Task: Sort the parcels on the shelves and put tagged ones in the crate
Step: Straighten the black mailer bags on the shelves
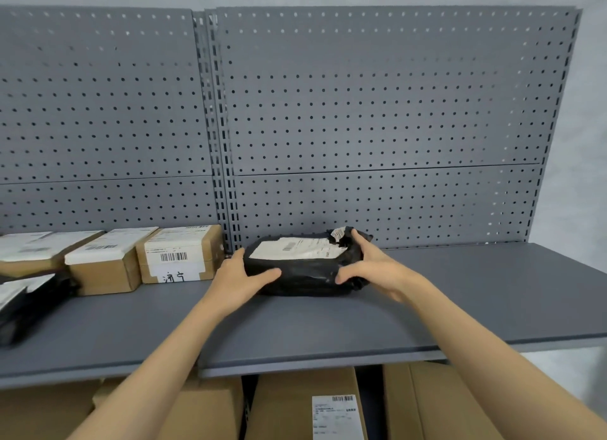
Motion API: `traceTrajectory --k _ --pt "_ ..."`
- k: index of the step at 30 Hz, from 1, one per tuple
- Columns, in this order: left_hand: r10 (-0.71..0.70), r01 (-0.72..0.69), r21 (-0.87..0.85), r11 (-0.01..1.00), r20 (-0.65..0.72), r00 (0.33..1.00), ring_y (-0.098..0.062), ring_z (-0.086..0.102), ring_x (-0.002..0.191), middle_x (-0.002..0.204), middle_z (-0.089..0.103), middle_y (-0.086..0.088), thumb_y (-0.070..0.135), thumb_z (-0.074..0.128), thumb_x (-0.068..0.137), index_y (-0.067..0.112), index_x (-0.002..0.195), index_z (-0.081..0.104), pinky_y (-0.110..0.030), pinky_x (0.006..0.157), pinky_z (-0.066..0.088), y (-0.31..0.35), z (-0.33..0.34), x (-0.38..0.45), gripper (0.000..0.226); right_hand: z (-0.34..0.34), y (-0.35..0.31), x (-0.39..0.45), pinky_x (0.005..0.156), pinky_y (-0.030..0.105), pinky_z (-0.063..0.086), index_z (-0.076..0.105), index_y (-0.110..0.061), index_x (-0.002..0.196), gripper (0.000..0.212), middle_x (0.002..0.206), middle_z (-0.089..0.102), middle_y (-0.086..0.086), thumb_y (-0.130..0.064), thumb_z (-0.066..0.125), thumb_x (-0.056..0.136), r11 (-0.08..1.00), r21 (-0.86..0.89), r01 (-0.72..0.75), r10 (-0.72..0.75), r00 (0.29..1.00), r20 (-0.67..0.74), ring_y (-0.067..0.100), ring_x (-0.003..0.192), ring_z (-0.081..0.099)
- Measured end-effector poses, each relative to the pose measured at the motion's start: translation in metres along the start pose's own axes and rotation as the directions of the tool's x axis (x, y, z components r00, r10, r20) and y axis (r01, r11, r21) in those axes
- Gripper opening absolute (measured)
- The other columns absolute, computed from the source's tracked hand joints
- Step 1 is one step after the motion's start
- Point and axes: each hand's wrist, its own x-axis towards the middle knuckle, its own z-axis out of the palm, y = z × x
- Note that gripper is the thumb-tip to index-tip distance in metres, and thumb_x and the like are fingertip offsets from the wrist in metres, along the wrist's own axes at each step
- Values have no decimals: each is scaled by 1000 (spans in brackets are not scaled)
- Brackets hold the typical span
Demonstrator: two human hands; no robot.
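A black plastic-wrapped parcel [305,275] with a white shipping label on top lies on the grey shelf [460,295], near the pegboard. My left hand [238,275] holds its left end, thumb across the front face and fingers behind. My right hand [371,265] holds the right end, with its fingers reaching over the crumpled top corner and its thumb on the front. No crate is in view.
Three cardboard boxes [179,259] with barcode labels stand in a row at the shelf's left. Another black bag parcel [23,301] lies at the far left edge. Larger cardboard boxes [305,406] fill the shelf below. A perforated grey back panel [377,111] rises behind.
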Motion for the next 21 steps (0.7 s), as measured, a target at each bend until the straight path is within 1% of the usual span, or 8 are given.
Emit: traceTrajectory --k 2,4,6,8,10,14,18,21 --pt "-2 1 63 998 17 1000 -25 32 136 149 33 -10 39 70 77 10 146 23 -31 104 30 -5 0 3 88 7 0 9 78 19 43 6 -28 151 103 127 50 2 2 67 73 997 -76 23 -26 998 -48 14 95 53" --pt "-3 2 105 994 11 1000 -26 30 137 149 31 -13 35 68 80 9 146 23 -31 106 28 -8 1 7 84 14 2 19 53 12 41 10 -28 150 96 89 56 0 2 63 76 990 -135 41 -51 996 -75 10 63 49" --pt "5 -5 131 991 -1 1000 -27 33 134 145 35 -14 32 64 84 8 143 30 -26 98 29 -10 0 13 72 21 4 28 44 10 37 13 -28 150 89 85 53 -4 1 60 80 976 -212 59 -83 991 -107 15 63 52" --pt "14 -12 178 984 -10 1000 -28 39 129 140 42 -15 29 61 86 9 137 39 -24 89 30 -14 0 18 59 26 5 35 54 10 40 13 -26 151 84 110 56 2 -2 57 84 946 -318 66 -117 983 -144 28 96 60" --pt "18 -4 258 966 -50 999 -30 43 125 137 45 -14 30 58 88 11 137 39 -31 92 36 -18 -1 22 56 32 5 41 79 17 41 12 -23 151 80 131 52 11 -7 57 86 892 -448 59 -152 973 -176 31 118 51" --pt "10 36 320 947 -141 990 -32 49 119 132 48 -11 32 60 86 14 135 41 -42 94 43 -20 -5 23 56 41 3 44 103 43 37 9 -21 150 83 142 37 16 -17 61 85 781 -625 -11 -189 949 -253 35 128 38" --pt "86 -20 344 939 -178 980 -30 50 118 139 42 -8 37 63 84 16 132 44 -40 89 44 -16 -15 18 56 45 -17 35 115 43 18 20 -25 148 88 149 22 15 -22 68 74 834 -548 69 -283 905 -317 34 139 15" --pt "141 -66 329 942 -210 968 -27 50 118 137 47 -6 43 63 82 19 130 46 -38 88 45 -13 -28 6 57 57 -37 26 116 42 17 37 -23 140 72 146 29 12 -20 66 74 832 -514 209 -424 838 -345 30 139 16"
